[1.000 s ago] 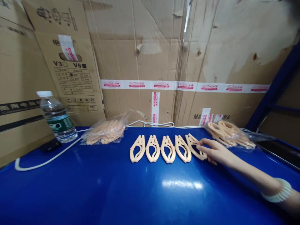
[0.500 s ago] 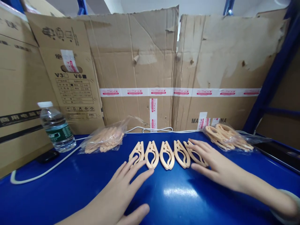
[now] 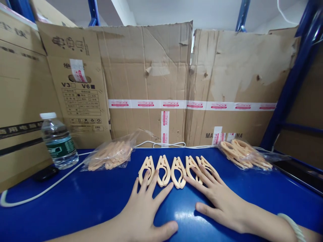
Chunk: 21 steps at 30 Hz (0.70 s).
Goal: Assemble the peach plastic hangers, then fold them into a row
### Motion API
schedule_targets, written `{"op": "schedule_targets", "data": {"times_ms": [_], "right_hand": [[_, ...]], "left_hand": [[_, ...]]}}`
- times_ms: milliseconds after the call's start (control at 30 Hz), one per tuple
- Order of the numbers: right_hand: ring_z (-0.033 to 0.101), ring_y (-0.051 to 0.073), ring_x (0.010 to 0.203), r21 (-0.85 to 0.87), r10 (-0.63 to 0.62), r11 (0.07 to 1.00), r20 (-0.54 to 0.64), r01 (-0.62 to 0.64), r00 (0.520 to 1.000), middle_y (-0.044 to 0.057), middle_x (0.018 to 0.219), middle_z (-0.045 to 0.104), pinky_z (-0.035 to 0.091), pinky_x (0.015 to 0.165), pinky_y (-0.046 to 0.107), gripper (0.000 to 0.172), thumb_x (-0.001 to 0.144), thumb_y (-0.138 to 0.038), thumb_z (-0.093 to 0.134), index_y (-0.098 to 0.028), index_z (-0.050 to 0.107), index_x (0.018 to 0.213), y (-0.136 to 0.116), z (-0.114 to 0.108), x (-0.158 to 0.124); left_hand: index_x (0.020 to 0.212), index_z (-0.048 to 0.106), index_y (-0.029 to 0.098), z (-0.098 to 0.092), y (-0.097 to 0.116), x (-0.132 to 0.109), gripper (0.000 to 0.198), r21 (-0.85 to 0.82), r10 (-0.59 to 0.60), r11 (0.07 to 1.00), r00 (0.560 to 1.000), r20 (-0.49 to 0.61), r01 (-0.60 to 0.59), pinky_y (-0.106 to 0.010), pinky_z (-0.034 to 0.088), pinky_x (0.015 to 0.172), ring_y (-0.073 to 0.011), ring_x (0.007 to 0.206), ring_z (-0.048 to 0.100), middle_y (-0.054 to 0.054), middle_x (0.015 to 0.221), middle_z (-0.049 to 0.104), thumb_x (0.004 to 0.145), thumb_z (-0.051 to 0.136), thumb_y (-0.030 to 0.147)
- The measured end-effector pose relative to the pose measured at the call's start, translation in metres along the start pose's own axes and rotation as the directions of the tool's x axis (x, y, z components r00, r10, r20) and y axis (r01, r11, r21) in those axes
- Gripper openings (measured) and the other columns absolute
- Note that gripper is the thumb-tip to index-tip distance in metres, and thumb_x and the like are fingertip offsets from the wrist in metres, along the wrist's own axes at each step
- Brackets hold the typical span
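Several beige plastic pieces that look like folded travel hangers stand side by side in a row on the blue tabletop; the middle hanger (image 3: pixel 174 181) shows whole. My left hand (image 3: pixel 148 205) lies with fingers spread, its fingertips over the lower part of the leftmost hanger (image 3: pixel 140 174) and close by the second hanger (image 3: pixel 160 182). Spread likewise, my right hand (image 3: pixel 222 198) has its fingers over the two rightmost hangers, partly hiding the fourth hanger (image 3: pixel 187 163) and the last hanger (image 3: pixel 210 163). Neither hand grips anything.
Clear plastic bags of similar beige hangers lie at the left (image 3: pixel 111 154) and right (image 3: pixel 244 153). A water bottle (image 3: pixel 59 144), a black object (image 3: pixel 45 173) and a white cable (image 3: pixel 58 181) are at left. Cardboard (image 3: pixel 151 80) walls the back; a dark flat object (image 3: pixel 300 174) lies at right.
My right hand has moved left and nearer, its fingers spreading over the two rightmost hangers, which now stand closer to the others. My left hand has turned more upright, fingers still spread.
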State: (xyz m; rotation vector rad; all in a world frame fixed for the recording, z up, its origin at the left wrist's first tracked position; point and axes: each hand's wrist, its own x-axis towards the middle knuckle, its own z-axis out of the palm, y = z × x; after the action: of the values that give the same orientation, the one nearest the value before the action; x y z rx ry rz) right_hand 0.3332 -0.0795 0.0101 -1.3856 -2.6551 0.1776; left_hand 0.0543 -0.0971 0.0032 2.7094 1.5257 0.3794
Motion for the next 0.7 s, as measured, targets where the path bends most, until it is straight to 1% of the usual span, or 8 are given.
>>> {"op": "schedule_targets", "data": {"times_ms": [100,200,367,467,533,633,700], "right_hand": [[-0.001,0.043,0.142,-0.006,0.009,1.000,0.014,-0.009,1.000,0.008,0.159,0.005,-0.001,0.108,0.071,0.074,0.090,-0.068,0.043,-0.037,0.016,0.152,0.005,-0.001,0.010],[0.001,0.042,0.143,-0.004,0.032,0.999,-0.002,-0.032,0.999,0.010,0.159,0.011,0.001,0.109,0.069,0.074,0.090,-0.071,0.041,-0.036,0.020,0.151,0.012,-0.002,0.023],[-0.001,0.040,0.143,-0.004,0.094,0.996,-0.002,-0.094,0.996,0.010,0.159,0.011,0.004,0.111,0.066,0.073,0.090,-0.074,0.034,-0.036,0.021,0.151,0.024,-0.003,0.048],[0.000,0.041,0.143,0.006,0.105,0.994,-0.012,-0.105,0.994,0.010,0.159,0.012,0.004,0.110,0.067,0.074,0.090,-0.075,0.033,-0.036,0.021,0.152,0.028,-0.002,0.058],[0.002,0.041,0.143,-0.002,0.111,0.994,-0.024,-0.111,0.994,0.010,0.159,0.014,0.004,0.110,0.067,0.073,0.090,-0.075,0.032,-0.036,0.021,0.152,0.030,-0.002,0.063],[0.006,0.040,0.144,-0.022,0.115,0.993,-0.051,-0.116,0.992,0.010,0.158,0.018,0.005,0.111,0.066,0.071,0.091,-0.074,0.030,-0.036,0.022,0.151,0.029,0.000,0.064],[0.008,0.038,0.144,-0.046,0.099,0.994,-0.092,-0.104,0.991,0.011,0.158,0.020,0.007,0.111,0.065,0.069,0.093,-0.071,0.029,-0.034,0.024,0.151,0.027,0.001,0.061]], "left_hand": [[0.149,0.025,0.039,-0.003,-0.009,0.011,0.084,-0.055,0.022,0.998,0.995,0.099,-0.016,-0.076,0.015,0.104,-0.0475,0.142,0.005,-0.016,0.159,0.012,0.078,0.047,0.078],[0.149,0.025,0.036,-0.008,-0.016,0.026,0.085,-0.062,0.023,0.998,0.993,0.120,-0.015,-0.076,0.013,0.104,-0.0479,0.141,0.006,-0.017,0.159,0.012,0.079,0.044,0.079],[0.149,0.030,0.035,-0.013,-0.025,0.050,0.083,-0.035,-0.022,0.999,0.987,0.160,0.027,-0.072,0.015,0.107,-0.0467,0.142,0.009,-0.016,0.159,0.016,0.080,0.041,0.079],[0.147,0.033,0.036,-0.011,-0.030,0.060,0.081,-0.046,-0.017,0.999,0.989,0.144,0.024,-0.072,0.014,0.107,-0.0457,0.143,0.009,-0.017,0.159,0.017,0.079,0.042,0.079],[0.145,0.036,0.036,-0.009,-0.033,0.065,0.079,-0.053,-0.015,0.998,0.993,0.119,0.021,-0.073,0.014,0.106,-0.0465,0.142,0.011,-0.016,0.158,0.019,0.079,0.041,0.079],[0.143,0.041,0.036,-0.005,-0.032,0.067,0.076,-0.045,-0.026,0.999,0.995,0.091,0.030,-0.075,0.014,0.105,-0.0488,0.141,0.012,-0.017,0.158,0.022,0.080,0.041,0.079],[0.142,0.043,0.034,-0.005,-0.029,0.065,0.073,-0.031,-0.023,0.999,0.998,0.064,0.025,-0.075,0.012,0.105,-0.0484,0.142,0.011,-0.016,0.158,0.022,0.083,0.042,0.075]]}}
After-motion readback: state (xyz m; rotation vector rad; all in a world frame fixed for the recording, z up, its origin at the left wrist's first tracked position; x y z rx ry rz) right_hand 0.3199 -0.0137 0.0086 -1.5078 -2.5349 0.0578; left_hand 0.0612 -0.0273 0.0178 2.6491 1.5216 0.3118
